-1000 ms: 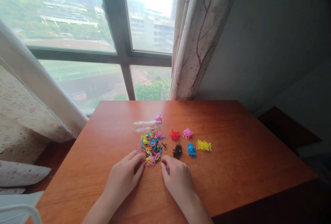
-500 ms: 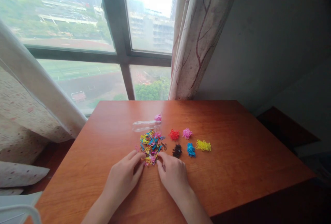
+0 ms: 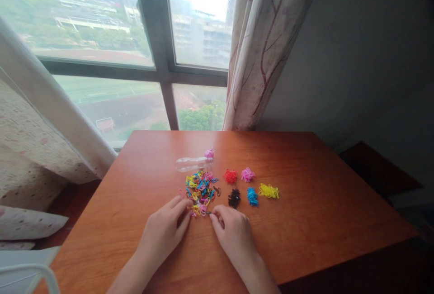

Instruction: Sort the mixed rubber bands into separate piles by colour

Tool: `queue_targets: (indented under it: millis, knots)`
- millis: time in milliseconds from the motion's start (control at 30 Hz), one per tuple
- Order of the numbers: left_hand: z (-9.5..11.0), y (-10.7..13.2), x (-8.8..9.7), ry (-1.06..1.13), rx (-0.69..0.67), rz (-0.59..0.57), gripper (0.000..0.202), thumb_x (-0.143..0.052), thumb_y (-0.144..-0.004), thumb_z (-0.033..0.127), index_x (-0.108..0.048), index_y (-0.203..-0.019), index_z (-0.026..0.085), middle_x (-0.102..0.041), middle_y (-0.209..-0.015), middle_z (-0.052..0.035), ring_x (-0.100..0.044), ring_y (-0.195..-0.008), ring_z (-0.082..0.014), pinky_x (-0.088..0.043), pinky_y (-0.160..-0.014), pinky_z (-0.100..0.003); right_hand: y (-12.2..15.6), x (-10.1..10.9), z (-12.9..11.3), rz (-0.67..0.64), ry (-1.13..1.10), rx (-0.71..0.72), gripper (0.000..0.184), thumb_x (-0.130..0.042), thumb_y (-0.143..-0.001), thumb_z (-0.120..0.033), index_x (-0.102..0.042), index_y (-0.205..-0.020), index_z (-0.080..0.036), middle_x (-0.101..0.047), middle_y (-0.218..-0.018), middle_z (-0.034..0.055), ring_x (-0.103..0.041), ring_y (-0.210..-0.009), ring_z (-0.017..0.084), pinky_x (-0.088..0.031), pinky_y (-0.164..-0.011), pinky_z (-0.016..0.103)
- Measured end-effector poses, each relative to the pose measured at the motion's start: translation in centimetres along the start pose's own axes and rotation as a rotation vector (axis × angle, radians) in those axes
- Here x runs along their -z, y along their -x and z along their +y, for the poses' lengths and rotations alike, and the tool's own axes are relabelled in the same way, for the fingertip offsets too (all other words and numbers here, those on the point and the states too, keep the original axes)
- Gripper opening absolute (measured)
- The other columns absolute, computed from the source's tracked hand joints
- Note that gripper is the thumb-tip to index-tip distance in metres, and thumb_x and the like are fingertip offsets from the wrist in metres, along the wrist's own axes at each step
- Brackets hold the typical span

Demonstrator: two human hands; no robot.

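Observation:
A mixed pile of small coloured loop-shaped clips (image 3: 202, 186), resembling plastic safety pins, lies on the wooden table. My left hand (image 3: 167, 224) rests at the pile's lower left edge, thumb and fingertips close together; what they hold, if anything, is too small to make out. At the lower right edge, my right hand (image 3: 233, 228) pinches a small black clip (image 3: 208, 212) between thumb and forefinger. Sorted heaps lie to the right: red clips (image 3: 230, 176), pink clips (image 3: 247, 174), black clips (image 3: 233, 198), blue clips (image 3: 252, 196) and yellow clips (image 3: 269, 191).
Behind the mixed pile lies a clear plastic container (image 3: 191, 163) with a pink top (image 3: 209, 153). The wooden table (image 3: 322, 194) stands against a window with curtains (image 3: 267, 49). A white curved rail (image 3: 37, 269) is at the lower left.
My right hand has drawn slightly right and back from the pile's edge, and a black clip now shows at its fingertips. My left hand stays nearly in place. The view has shifted slightly.

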State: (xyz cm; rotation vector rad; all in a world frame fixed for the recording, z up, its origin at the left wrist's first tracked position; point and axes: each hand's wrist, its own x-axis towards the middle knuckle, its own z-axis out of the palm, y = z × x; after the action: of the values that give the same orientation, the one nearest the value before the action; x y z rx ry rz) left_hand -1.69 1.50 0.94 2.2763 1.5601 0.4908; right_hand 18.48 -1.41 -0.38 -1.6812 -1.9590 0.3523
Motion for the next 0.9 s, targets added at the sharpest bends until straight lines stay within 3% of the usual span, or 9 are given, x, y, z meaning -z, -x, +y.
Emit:
queue_targets:
  millis: [467,767,900]
  knots:
    - [-0.1,0.1,-0.2,-0.023,0.005,-0.015,0.021,-0.042,-0.096,0.029,-0.061,-0.102,0.027,-0.066,-0.099,-0.0011,-0.067,-0.086,-0.0179,-0.049,-0.07,-0.026,0.6,0.6,0.9,0.109,-0.157,0.048,0.02,-0.052,-0.096,-0.03,-0.065,-0.082,-0.023,-0.063,-0.065,-0.0022,-0.058,-0.059,0.014,-0.033,-0.059,0.024]
    - [-0.4,0.1,-0.4,-0.037,-0.022,-0.009,0.021,-0.041,-0.096,0.03,-0.061,-0.102,0.027,-0.067,-0.1,-0.0012,-0.067,-0.086,-0.0169,-0.048,-0.07,-0.025,0.7,2.1,4.9,0.274,-0.03,-0.013,0.028,-0.047,-0.1,-0.037,-0.067,-0.088,-0.021,-0.069,-0.075,0.0013,-0.064,-0.065,0.015,-0.04,-0.064,0.024]
    - [-0.5,0.1,-0.4,-0.031,-0.015,-0.009,0.021,-0.041,-0.096,0.03,-0.061,-0.101,0.028,-0.066,-0.101,-0.0007,-0.067,-0.086,-0.017,-0.048,-0.07,-0.025,0.4,2.3,5.7,0.287,0.02,-0.011,0.029,-0.047,-0.1,-0.038,-0.068,-0.089,-0.022,-0.07,-0.074,0.0009,-0.064,-0.063,0.015,-0.041,-0.062,0.024]
